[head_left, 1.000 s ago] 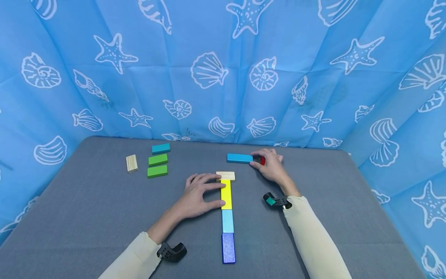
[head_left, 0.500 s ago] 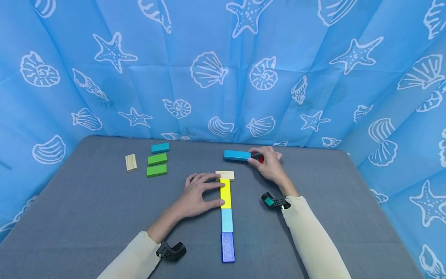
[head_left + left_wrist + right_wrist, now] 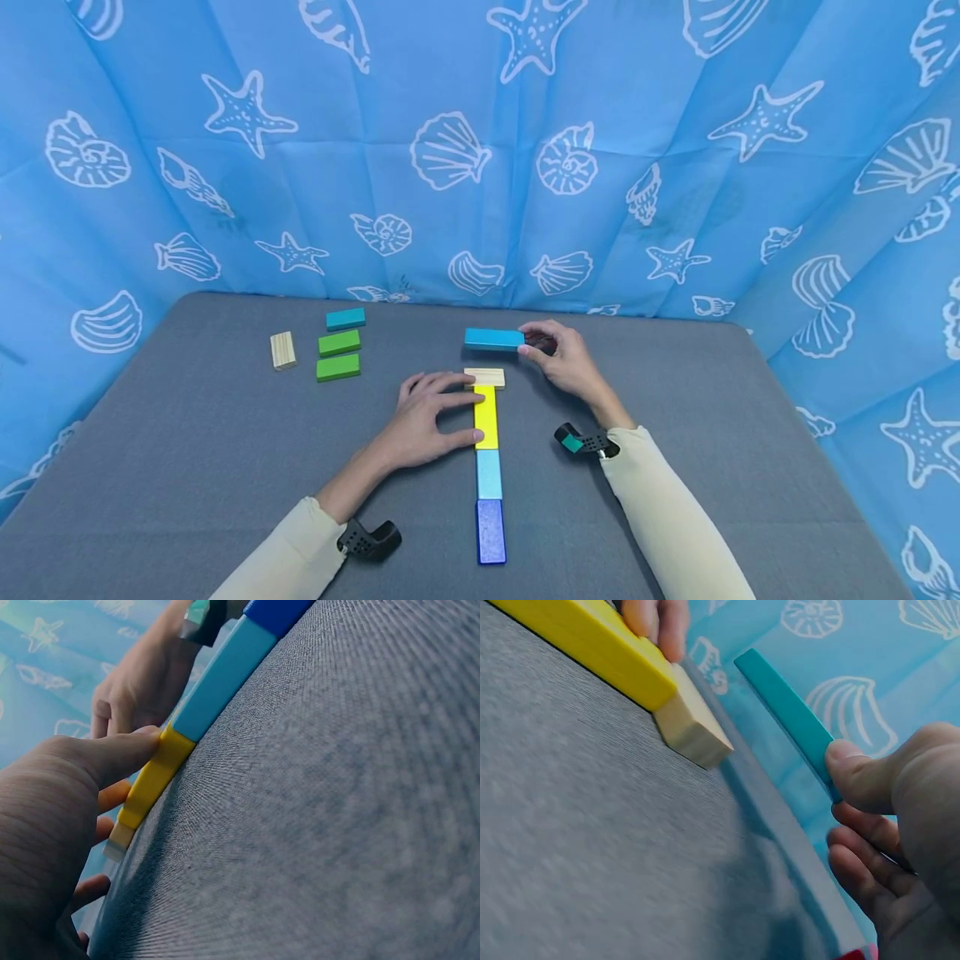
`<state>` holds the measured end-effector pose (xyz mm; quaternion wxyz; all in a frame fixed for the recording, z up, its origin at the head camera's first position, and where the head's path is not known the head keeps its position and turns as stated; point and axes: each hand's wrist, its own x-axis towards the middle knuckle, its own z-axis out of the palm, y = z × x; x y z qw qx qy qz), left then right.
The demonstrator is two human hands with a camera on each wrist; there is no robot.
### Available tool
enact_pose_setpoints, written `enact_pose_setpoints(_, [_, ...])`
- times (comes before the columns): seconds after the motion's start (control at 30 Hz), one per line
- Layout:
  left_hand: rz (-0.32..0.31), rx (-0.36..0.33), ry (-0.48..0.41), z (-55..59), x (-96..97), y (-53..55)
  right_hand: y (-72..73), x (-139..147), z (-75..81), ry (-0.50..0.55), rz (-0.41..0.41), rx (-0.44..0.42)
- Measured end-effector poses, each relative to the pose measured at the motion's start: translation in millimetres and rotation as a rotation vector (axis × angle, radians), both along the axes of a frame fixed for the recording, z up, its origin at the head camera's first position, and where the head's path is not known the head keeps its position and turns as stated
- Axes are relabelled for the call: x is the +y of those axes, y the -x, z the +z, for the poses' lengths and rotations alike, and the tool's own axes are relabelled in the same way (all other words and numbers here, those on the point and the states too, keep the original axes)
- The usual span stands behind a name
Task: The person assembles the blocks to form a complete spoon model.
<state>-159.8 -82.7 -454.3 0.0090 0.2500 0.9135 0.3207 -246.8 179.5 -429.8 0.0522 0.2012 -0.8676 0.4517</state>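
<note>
My right hand (image 3: 561,357) pinches one end of a blue block (image 3: 493,339) between thumb and fingers. In the right wrist view that blue block (image 3: 791,720) is raised off the table. My left hand (image 3: 429,423) lies beside a line of blocks, its fingers spread and its fingertips touching the yellow block (image 3: 486,418) and the plain wooden block (image 3: 480,378) set crosswise at the far end. Below the yellow one come a light blue block (image 3: 489,475) and a dark blue block (image 3: 491,532), end to end.
Two green blocks (image 3: 338,367), a teal block (image 3: 346,318) and another wooden block (image 3: 282,350) lie at the back left of the grey table (image 3: 187,467). A red block (image 3: 853,955) peeks in at the right wrist view's bottom edge. Behind hangs a blue shell-patterned curtain (image 3: 390,183).
My right hand has carried the blue block leftward, from right of the wooden crosspiece to a spot behind it. My left hand and the line of blocks stay put.
</note>
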Motion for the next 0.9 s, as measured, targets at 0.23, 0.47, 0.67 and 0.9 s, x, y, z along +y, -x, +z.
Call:
enact_pose_setpoints(0.23, [0.005, -0.001, 0.006, -0.3, 0.4, 0.2, -2.0, -8, -5.4, 0.046, 0.011, -0.12])
enact_pose_setpoints(0.47, [-0.001, 0.002, 0.006, 0.0, 0.4, 0.4, -0.1, -6, -11.2, 0.043, 0.032, -0.161])
enact_pose_setpoints(0.67, [-0.002, 0.013, -0.002, -0.2, 0.3, 0.1, 2.3, -4, -15.3, 0.01, 0.029, -0.178])
enact_pose_setpoints(0.9, [-0.002, 0.019, -0.001, 0.0, 0.5, -0.1, 1.5, -3, -15.6, -0.006, 0.058, -0.172])
